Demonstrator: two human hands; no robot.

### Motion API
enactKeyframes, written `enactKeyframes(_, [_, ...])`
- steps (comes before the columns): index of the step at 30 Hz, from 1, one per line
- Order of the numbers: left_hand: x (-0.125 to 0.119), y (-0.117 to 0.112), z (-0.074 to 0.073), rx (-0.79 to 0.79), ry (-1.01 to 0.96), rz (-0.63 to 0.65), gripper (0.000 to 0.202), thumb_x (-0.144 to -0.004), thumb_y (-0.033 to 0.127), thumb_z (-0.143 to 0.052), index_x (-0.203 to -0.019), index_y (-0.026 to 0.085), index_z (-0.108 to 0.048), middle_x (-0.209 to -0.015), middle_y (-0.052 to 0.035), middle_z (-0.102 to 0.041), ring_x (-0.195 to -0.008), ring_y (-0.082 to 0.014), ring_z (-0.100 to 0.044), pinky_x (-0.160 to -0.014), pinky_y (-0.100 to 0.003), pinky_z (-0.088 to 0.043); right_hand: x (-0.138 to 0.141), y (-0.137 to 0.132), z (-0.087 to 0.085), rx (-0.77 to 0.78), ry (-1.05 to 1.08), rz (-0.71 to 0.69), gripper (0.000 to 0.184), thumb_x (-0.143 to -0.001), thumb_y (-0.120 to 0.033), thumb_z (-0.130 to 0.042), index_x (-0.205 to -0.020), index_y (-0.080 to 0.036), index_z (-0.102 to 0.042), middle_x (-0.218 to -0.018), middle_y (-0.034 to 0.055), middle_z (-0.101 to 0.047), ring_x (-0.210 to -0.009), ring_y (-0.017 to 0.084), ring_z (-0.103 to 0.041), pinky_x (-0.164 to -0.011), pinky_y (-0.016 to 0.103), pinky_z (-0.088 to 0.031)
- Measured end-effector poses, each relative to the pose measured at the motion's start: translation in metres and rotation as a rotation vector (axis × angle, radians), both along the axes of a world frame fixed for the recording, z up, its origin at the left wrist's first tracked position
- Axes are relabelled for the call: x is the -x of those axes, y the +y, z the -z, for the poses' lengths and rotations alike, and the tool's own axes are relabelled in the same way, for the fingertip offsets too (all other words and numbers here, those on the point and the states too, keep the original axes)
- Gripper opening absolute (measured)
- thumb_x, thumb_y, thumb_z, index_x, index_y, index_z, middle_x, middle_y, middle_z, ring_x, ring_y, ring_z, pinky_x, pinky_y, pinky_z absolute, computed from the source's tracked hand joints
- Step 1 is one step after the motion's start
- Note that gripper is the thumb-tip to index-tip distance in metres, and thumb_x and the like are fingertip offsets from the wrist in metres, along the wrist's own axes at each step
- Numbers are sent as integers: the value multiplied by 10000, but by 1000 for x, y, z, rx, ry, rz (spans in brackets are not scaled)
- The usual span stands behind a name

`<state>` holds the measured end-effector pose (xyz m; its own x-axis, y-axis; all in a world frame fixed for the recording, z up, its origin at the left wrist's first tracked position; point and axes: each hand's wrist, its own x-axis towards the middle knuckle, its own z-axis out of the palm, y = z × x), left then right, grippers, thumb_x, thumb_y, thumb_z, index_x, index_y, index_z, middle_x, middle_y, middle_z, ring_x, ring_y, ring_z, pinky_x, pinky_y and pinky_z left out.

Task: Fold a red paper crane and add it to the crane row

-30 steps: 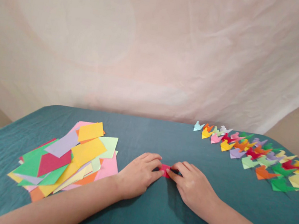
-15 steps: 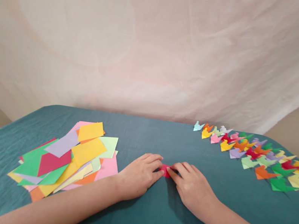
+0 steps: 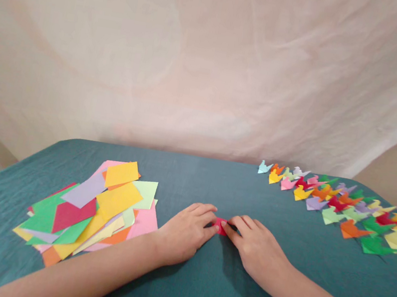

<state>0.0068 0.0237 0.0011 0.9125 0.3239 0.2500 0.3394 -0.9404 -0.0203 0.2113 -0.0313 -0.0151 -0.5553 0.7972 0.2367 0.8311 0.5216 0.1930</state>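
Note:
A small folded piece of red paper lies on the teal tablecloth, mostly covered by fingers. My left hand rests palm down just left of it, fingertips pinching and pressing its left end. My right hand comes in from the right, thumb and forefinger pressed together on the paper's right end. Both hands touch the cloth.
A loose pile of coloured paper squares lies at the left. Rows of several small folded paper figures run along the right side toward the table's edge. A pale fabric backdrop hangs behind the table.
The hands have closed in slightly on the red paper, which shows less than before. The view has shifted a little.

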Motion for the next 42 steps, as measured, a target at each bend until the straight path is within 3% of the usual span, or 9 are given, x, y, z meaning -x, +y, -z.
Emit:
enactKeyframes(17, [-3, -3, -5, -32, 45, 19, 255, -896, 146, -390, -953, 122, -638, -1013, -110, -604, -1173, -258, -437, -982, -394, -373, -2, 0, 1, 29, -3, 3, 283, -804, -95, -562, -1082, -112, -611, -951, 95, -589, -828, 208, -527, -687, 330, -471])
enactKeyframes(25, [-1, 0, -2, 5, 26, 38, 273, -903, 155, -376, -919, 119, -646, -995, -103, -603, -1159, -248, -451, -988, -385, -382, -6, -2, 12, -70, 142, -34, 250, -851, -83, -454, -1010, -104, -646, -984, 119, -620, -870, 208, -547, -750, 327, -492])
enactKeyframes(29, [0, 3, 1, 29, -5, 61, 232, -882, 140, -415, -918, 122, -643, -1000, -102, -602, -1149, -237, -458, -989, -373, -384, -7, -5, 14, -148, 198, -45, 304, -871, -84, -404, -1081, -67, -623, -1074, 138, -620, -894, 210, -558, -785, 333, -486])
enactKeyframes(33, [1, 4, 3, 55, -41, 70, 199, -861, 129, -457, -928, 125, -644, -1005, -100, -604, -1132, -225, -468, -991, -361, -379, -2, -9, 11, -148, 209, -56, 336, -877, -96, -405, -1154, -122, -594, -1140, 112, -606, -889, 202, -561, -772, 343, -477])
enactKeyframes(42, [0, 2, 5, 107, -49, 2, 217, -876, 151, -433, -902, 145, -648, -916, -80, -620, -952, -203, -547, -893, -377, -429, 3, -7, 10, -91, 193, -59, 254, -842, -119, -501, -1046, -153, -649, -1025, 83, -646, -850, 201, -535, -732, 333, -464])
